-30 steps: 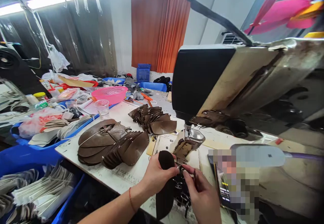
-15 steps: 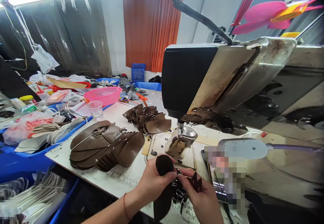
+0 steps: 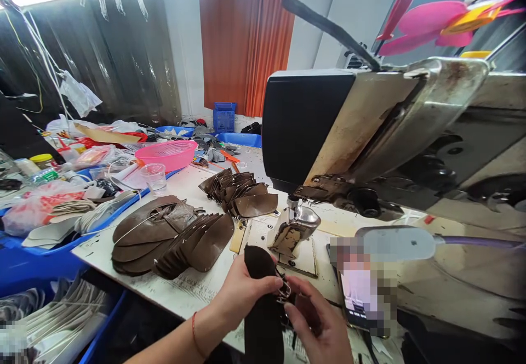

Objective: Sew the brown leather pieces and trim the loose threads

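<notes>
A dark brown leather piece [image 3: 263, 328] hangs from my left hand [image 3: 236, 293], its thumb pressing on the front and its top end standing above the fingers. At its right edge sits a small silver metal buckle [image 3: 284, 291]. My right hand [image 3: 322, 323] pinches the buckle and a dark strap from the right, its palm side partly in shadow. Both hands are over the front edge of the sewing table, just before the machine's metal post [image 3: 293, 232]. Left of them lies a fanned stack of brown leather pieces [image 3: 209, 243].
The sewing machine head [image 3: 308, 128] overhangs from the right. A second brown stack [image 3: 250, 199] lies behind the first. A phone [image 3: 355, 293] rests on the right. Further left are a clear cup [image 3: 154, 177], a pink basket [image 3: 168, 158] and a blue bin [image 3: 45, 268].
My left hand has moved slightly left and tilted the leather piece. The buckle now shows more plainly, and my right fingers have shifted around it.
</notes>
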`<action>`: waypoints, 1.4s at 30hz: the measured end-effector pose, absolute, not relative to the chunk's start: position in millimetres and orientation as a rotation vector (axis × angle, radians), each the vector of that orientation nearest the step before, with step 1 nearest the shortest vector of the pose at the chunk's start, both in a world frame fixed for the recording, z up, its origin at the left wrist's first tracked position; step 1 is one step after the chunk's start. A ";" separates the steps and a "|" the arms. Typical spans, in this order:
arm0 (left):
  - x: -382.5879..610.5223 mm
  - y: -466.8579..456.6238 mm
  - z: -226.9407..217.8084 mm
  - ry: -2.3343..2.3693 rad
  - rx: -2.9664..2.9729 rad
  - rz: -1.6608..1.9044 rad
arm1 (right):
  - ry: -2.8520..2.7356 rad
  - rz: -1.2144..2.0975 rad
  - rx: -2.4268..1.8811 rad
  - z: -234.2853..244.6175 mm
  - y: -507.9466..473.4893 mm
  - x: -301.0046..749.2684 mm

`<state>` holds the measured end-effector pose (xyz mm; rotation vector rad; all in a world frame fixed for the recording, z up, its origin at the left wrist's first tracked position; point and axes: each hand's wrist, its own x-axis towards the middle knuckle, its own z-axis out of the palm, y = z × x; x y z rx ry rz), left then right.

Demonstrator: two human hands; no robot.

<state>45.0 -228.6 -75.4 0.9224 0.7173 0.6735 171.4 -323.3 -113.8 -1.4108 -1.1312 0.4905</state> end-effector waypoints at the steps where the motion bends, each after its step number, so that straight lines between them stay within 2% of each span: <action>1: 45.5 -229.6 -74.8 0.722 0.952 0.706 | -1.002 0.627 -1.432 -111.9 -322.8 168.0; 4: 45.7 -232.0 -73.3 0.709 0.973 0.734 | -0.740 0.862 -1.465 -107.8 -320.5 164.6; 19: 44.7 -230.3 -76.9 0.703 1.073 0.717 | -0.375 1.214 -1.284 -127.7 -318.1 176.6; 28: 46.9 -230.5 -75.8 0.726 1.120 0.744 | -0.430 0.990 -1.334 -99.3 -317.7 169.7; 34: 44.7 -224.7 -78.4 0.793 0.737 0.571 | -0.307 1.020 -1.285 -106.1 -315.3 181.6; 42: 33.9 -228.8 -92.0 0.657 0.631 0.496 | -0.333 1.010 -1.373 -112.6 -318.3 190.6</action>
